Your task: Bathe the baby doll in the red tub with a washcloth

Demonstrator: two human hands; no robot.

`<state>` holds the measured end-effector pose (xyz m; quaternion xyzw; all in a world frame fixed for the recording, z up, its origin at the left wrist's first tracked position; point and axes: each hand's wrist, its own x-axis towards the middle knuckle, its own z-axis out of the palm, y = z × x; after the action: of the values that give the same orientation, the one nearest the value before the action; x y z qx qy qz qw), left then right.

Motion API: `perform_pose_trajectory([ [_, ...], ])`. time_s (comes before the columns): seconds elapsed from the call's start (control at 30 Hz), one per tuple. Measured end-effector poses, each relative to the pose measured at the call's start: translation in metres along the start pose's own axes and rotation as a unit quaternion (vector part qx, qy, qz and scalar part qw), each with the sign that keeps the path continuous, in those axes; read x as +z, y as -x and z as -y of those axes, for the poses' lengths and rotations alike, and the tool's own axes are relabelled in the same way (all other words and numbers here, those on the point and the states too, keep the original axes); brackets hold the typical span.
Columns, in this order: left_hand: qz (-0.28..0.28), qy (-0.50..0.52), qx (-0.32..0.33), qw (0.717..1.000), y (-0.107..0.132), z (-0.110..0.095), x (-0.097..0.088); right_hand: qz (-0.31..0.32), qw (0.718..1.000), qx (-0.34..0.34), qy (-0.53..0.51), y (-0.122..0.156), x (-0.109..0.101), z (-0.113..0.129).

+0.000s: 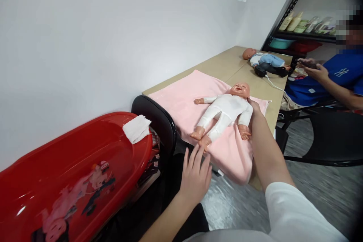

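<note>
A baby doll (227, 107) in a white bodysuit lies face up on a pink towel (187, 87) at the table's near end. Its head points to the far right and its feet towards me. At the doll's neck and shoulder is my right hand (255, 107), closed round it, with most fingers hidden behind the doll. My left hand (195, 172) is open beside the doll's feet, fingers spread and holding nothing. Its fingertips overlap one foot in view; whether they touch it I cannot tell.
Left stands a red baby bathtub (136, 164) with a white cloth (137, 128) over its rim. A black chair (159, 121) stands between tub and table (231, 62). A second doll (266, 59) lies at the far end. A seated person (326, 72) holds a phone at right.
</note>
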<state>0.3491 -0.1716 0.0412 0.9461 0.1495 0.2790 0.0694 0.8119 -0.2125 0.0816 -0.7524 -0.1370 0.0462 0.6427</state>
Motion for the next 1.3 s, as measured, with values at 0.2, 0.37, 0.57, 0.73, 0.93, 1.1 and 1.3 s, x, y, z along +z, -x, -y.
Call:
perform_pose_trajectory([
  [0.2,0.043,0.096,-0.135,0.985,0.165,0.043,0.031,0.049,0.986,0.137,-0.083,0.022,-0.030,-0.021],
  [0.37,0.079,0.205,-0.096,0.971,0.213,0.042,0.055,-0.068,0.991,-0.049,0.108,0.124,-0.057,-0.032],
  [0.57,0.159,0.192,-0.017,0.968,0.218,0.044,0.073,0.048,0.908,-0.297,0.292,0.275,-0.098,-0.064],
  [0.73,0.139,0.198,0.046,0.969,0.232,0.061,0.098,0.086,0.894,-0.313,0.310,0.319,-0.111,-0.103],
  [0.93,0.053,0.222,0.079,0.970,0.231,0.067,0.102,-0.068,0.872,-0.395,0.283,0.325,-0.084,-0.120],
  [1.1,0.049,0.223,0.082,0.970,0.227,0.070,0.102,-0.069,0.864,-0.404,0.294,0.326,-0.081,-0.115],
  [1.3,0.052,0.233,0.090,0.967,0.222,0.071,0.103,-0.085,0.864,-0.408,0.283,0.328,-0.080,-0.117],
])
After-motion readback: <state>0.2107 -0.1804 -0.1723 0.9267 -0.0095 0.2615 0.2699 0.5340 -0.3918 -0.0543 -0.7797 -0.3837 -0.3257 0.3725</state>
